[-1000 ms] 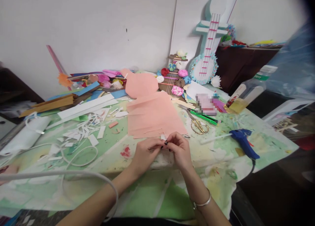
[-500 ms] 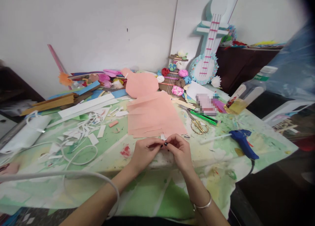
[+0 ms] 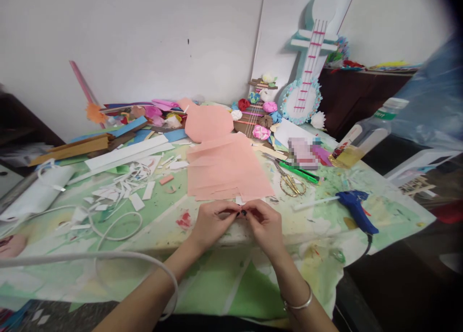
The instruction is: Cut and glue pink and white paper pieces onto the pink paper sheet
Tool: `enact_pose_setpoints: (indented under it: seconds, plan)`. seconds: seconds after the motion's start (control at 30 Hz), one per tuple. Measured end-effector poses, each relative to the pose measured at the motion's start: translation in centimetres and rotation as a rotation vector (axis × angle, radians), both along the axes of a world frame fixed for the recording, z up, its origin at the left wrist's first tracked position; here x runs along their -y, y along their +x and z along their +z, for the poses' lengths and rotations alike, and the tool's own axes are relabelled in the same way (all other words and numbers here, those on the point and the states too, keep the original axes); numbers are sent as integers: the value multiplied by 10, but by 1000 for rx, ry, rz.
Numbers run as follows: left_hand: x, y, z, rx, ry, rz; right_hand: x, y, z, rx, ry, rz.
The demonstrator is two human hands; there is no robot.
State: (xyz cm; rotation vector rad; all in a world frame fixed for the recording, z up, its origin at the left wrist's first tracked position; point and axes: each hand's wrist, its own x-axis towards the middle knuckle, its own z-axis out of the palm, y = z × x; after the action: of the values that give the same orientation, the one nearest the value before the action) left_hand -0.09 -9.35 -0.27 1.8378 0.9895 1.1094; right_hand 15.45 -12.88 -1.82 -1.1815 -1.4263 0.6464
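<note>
My left hand [image 3: 215,223] and my right hand [image 3: 265,226] meet fingertip to fingertip near the table's front edge. Both are closed in a pinch, thumb against index finger. Whatever lies between the fingertips is too small and hidden to make out. Just beyond my fingers lie overlapping sheets of salmon-pink paper [image 3: 227,170], with a small white scrap [image 3: 239,200] at their near edge. Past these sheets is a rounded salmon-pink paper shape [image 3: 209,124]. Small pink offcuts [image 3: 167,179] rest left of the sheets.
Gold-handled scissors [image 3: 292,185], a green craft knife [image 3: 299,172] and a blue glue gun [image 3: 356,211] lie on the right, near a bottle [image 3: 356,146]. White paper scraps [image 3: 126,185] and a white cable [image 3: 119,238] spread leftward. A paper lute [image 3: 302,86] leans against the wall.
My fingertips have shifted slightly against each other, the right hand's fingers turning a little more downward. Both hands stay together in the same place. The things on the table have not moved.
</note>
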Motion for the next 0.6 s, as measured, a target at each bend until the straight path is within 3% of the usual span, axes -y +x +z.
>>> enact_pose_setpoints:
  seconds: [0.33,0.6]
  plan:
    - [3,-1,1,6,20,26,4,-7,5,172,167,-65]
    - [2,1,0,37,-7,49,2,-9,3,180,194,-107]
